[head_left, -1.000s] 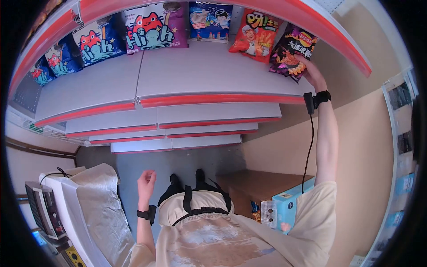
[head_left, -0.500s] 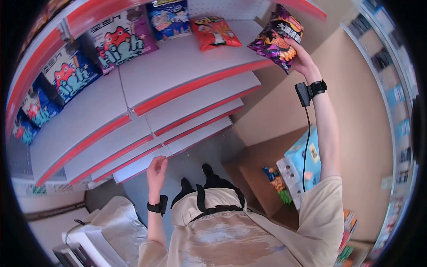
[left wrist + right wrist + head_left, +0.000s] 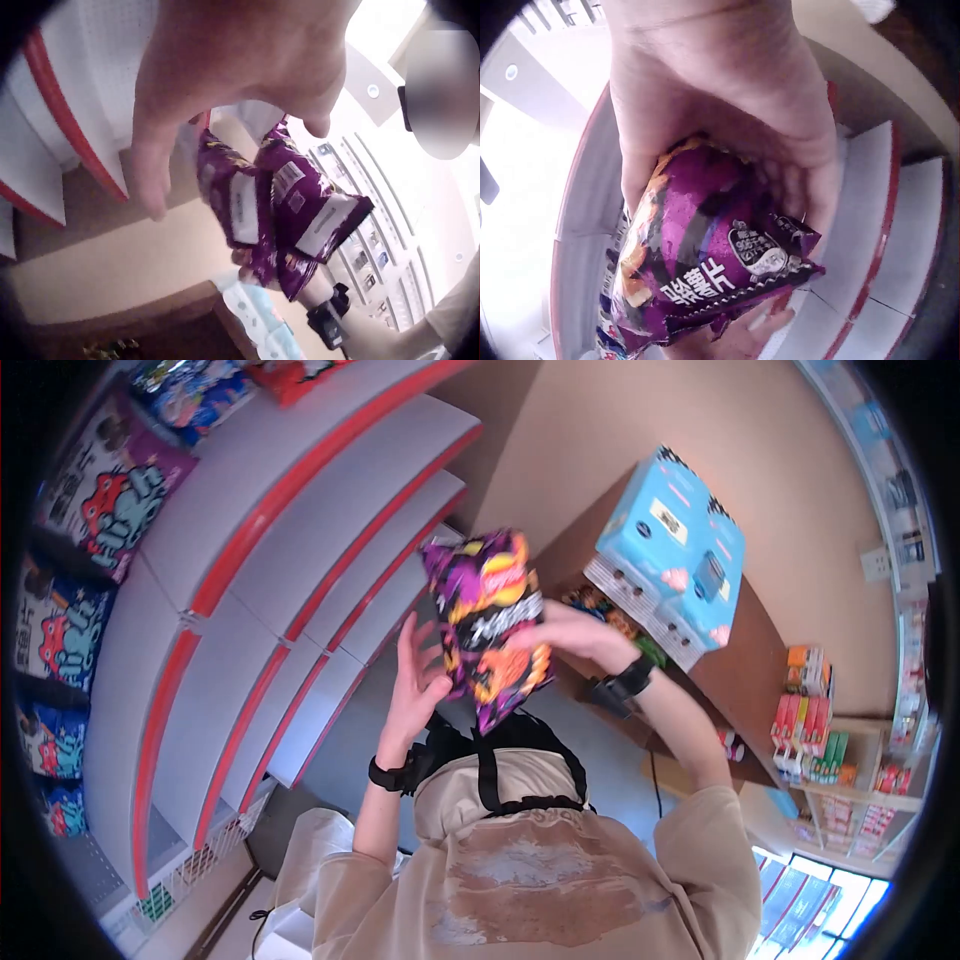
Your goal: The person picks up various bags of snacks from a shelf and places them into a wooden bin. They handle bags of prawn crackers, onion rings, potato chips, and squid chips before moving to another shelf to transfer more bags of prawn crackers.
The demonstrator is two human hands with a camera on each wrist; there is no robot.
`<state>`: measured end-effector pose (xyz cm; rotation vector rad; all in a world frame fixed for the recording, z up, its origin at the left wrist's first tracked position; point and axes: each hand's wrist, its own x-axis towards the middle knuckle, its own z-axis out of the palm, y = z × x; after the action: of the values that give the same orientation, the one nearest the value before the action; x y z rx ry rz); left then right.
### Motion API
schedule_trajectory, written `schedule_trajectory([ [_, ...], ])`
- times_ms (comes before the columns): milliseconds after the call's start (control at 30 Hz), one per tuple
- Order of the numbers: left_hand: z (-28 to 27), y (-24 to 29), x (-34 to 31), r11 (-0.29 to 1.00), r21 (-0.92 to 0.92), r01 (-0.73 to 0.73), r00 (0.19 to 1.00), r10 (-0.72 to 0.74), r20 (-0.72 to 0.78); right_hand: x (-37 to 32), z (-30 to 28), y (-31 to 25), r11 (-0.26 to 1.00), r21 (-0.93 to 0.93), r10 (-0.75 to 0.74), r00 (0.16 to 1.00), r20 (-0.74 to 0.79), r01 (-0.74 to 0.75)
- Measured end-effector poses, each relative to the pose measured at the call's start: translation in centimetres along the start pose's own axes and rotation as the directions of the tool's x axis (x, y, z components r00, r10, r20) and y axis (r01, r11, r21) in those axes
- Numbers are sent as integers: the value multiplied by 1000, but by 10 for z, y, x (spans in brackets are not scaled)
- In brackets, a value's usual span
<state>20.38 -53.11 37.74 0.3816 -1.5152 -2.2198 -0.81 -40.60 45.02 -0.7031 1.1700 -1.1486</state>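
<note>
My right hand (image 3: pixel 585 632) grips a purple and black snack bag (image 3: pixel 495 622) in front of my body, thumb across its printed front. Just left of the bag, my left hand (image 3: pixel 410 685) is raised with fingers extended and apart, holding nothing. The left wrist view has the left hand (image 3: pixel 247 56) above the bag's purple back (image 3: pixel 296 202), with white label areas; contact cannot be told. In the right wrist view the right hand (image 3: pixel 720 90) wraps around the bag (image 3: pixel 705 225), and part of the left hand (image 3: pixel 739 337) shows beneath it.
Red-edged shelves (image 3: pixel 255 520) rise in tiers on the left, with several blue and purple snack bags (image 3: pixel 110 490) at their far-left side. A blue box (image 3: pixel 685 540) sits on a brown surface (image 3: pixel 750 660) at the right, near small packages (image 3: pixel 800 725).
My right hand has brought the purple bag off the top shelf, down and left to in front of my body. My left hand has risen towards it; the view has swung right.
</note>
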Motion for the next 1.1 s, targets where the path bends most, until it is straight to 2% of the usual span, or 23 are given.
schedule_trajectory([
  [33,3,-12,-2,994,100,47,998,-51,37,-6,-3,29,999,5,41,999,16,-41],
  [67,14,-23,-6,994,78,77,996,-81,43,-11,-6,52,997,7,82,996,38,-82],
  [133,34,-38,-22,967,113,229,971,-235,45,-25,-5,82,997,-35,72,997,-2,-72],
  [167,41,-55,-28,961,216,175,982,-185,26,-31,-5,101,999,-3,48,998,-34,-48],
  [200,52,-62,-33,957,213,198,978,-207,24,-36,-6,122,998,9,63,995,-81,-63],
  [267,71,-74,-43,917,87,389,921,-390,-15,-56,2,134,973,103,225,956,-190,-208],
  [300,78,-90,-51,921,68,384,923,-380,-70,-62,-3,160,955,13,286,908,-306,-297],
  [367,86,-124,-66,911,74,405,910,-394,-126,-81,-12,198,979,41,206,942,-266,-202],
  [400,93,-137,-68,909,82,408,905,-391,-170,-92,-15,212,993,72,111,968,-227,-97],
  [467,104,-165,-80,894,69,443,885,-423,-193,-114,-28,241,990,95,118,972,-205,-100],
  [533,117,-181,-86,841,28,540,824,-522,-223,-131,-36,262,975,158,174,981,-85,-159],
  [567,123,-197,-90,858,113,501,857,-473,-207,-139,-38,277,963,222,190,970,-149,-155],
  [600,128,-211,-91,862,190,470,876,-429,-219,-146,-40,289,958,229,206,969,-137,-171],
  [667,137,-227,-95,793,385,471,882,-416,-222,-159,-50,308,930,232,345,898,-273,-287],
  [700,141,-229,-94,770,448,454,891,-401,-213,-163,-53,316,920,287,344,902,-262,-268],
  [733,139,-236,-96,797,441,411,911,-379,-163,-165,-55,321,933,213,344,892,-293,-290],
  [800,134,-244,-93,795,466,388,914,-397,-84,-169,-61,338,875,406,408,855,-322,-264],
  [833,129,-249,-92,809,469,355,926,-374,-56,-171,-67,347,876,403,410,852,-327,-266],
  [867,123,-253,-89,814,463,352,927,-372,-51,-174,-76,358,844,487,413,850,-326,-224],
  [933,112,-255,-82,893,206,401,910,-413,17,-176,-91,367,768,623,437,834,-338,-150],
  [1000,100,-266,-83,937,150,315,948,-318,-4,-176,-111,369,725,683,447,813,-373,-85],
  [1100,83,-273,-89,934,144,327,944,-314,-104,-170,-159,388,749,640,218,849,-480,170],
])
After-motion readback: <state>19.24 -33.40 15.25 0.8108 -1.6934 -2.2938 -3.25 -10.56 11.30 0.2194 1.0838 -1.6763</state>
